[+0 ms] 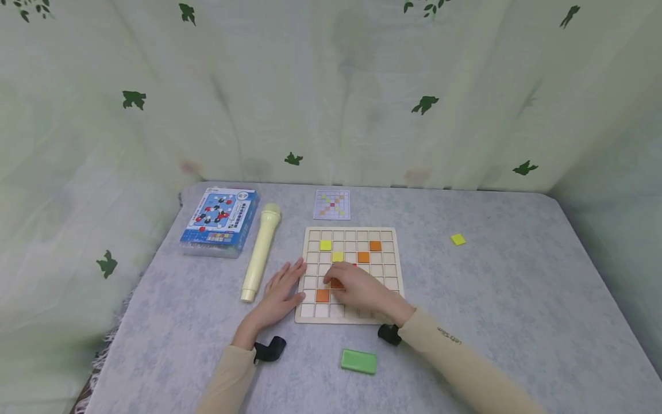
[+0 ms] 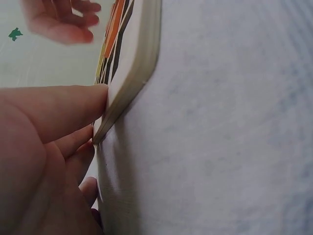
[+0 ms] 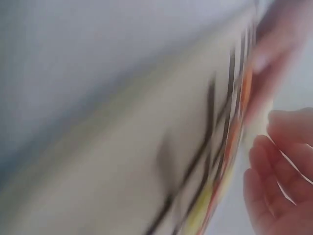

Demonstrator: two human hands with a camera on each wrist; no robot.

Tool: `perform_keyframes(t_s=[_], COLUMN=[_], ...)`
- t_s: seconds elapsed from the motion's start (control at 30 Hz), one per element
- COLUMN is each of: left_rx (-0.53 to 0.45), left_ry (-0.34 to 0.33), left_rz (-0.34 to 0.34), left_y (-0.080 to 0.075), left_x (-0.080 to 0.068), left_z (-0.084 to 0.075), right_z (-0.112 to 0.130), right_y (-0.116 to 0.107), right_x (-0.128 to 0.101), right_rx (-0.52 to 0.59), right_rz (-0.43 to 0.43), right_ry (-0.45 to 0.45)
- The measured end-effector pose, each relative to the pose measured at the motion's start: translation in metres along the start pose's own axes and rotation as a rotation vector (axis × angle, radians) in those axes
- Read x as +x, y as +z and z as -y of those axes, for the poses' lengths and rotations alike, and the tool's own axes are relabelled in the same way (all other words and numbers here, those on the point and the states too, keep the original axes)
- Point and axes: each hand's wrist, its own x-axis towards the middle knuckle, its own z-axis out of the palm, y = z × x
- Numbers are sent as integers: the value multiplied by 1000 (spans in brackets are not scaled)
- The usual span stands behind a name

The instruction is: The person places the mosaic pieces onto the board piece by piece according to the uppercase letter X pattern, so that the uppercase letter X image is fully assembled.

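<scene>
A pale wooden grid board (image 1: pixel 389 270) lies on the table, with coloured square tiles in some of its cells. My left hand (image 1: pixel 281 292) rests at the board's left edge, fingers extended and thumb touching the rim. Over the lower middle of the board hovers my right hand (image 1: pixel 359 287), its fingers loosely bent and no tile showing between them. Just beneath those fingers is an orange tile (image 1: pixel 337 284), partly covered; another orange tile (image 1: pixel 323 295) sits down and left of it. Farther up are yellow tiles (image 1: pixel 325 245) and more orange tiles (image 1: pixel 375 246). A red tile is mostly hidden by the right hand.
Behind the board lies a small pattern card (image 1: pixel 332 205). To the left are a cream cylinder with a wider head (image 1: pixel 261 253) and a blue box (image 1: pixel 219 221). A loose yellow tile (image 1: pixel 458 239) lies far right, and a green block (image 1: pixel 358 361) in front.
</scene>
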Motion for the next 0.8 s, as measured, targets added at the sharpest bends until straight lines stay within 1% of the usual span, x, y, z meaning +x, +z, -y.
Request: perform_keyframes(t_s=[0.07,0.1,0.17,0.27,0.33,0.43,0.5,0.6,0.73,0.8], left_rx=[2,5,2,-7,-8,5,10,7,-4,-6], left_ry=[-2,-2,3,-1,-15,-32,-35,-32,-29,-23], left_rz=[-2,-9,-21,-29,-20,-8,-8,-5,2,3], left_y=[1,2,3,3,3,1,1,1,2,2], left_x=[0,0,-1,-3,-3,-3,-3,-2,-1,-1], left_z=[0,1,1,2,1,1,1,1,1,1], right_z=[-14,-23,-44,-79,-103,-134,-150,-166,-178,-182], right_y=[-12,-19,-32,-54,-68,-87,-97,-108,-114,-114], right_x=[-10,-16,-32,-57,-75,-97,-108,-118,-118,-115], right_rx=[46,71,115,128,111,99,95,103,84,60], right_rz=[-50,-78,-142,-229,-291,-346,-368,-370,-332,-312], right_ry=[54,95,149,247,285,359,404,469,551,574])
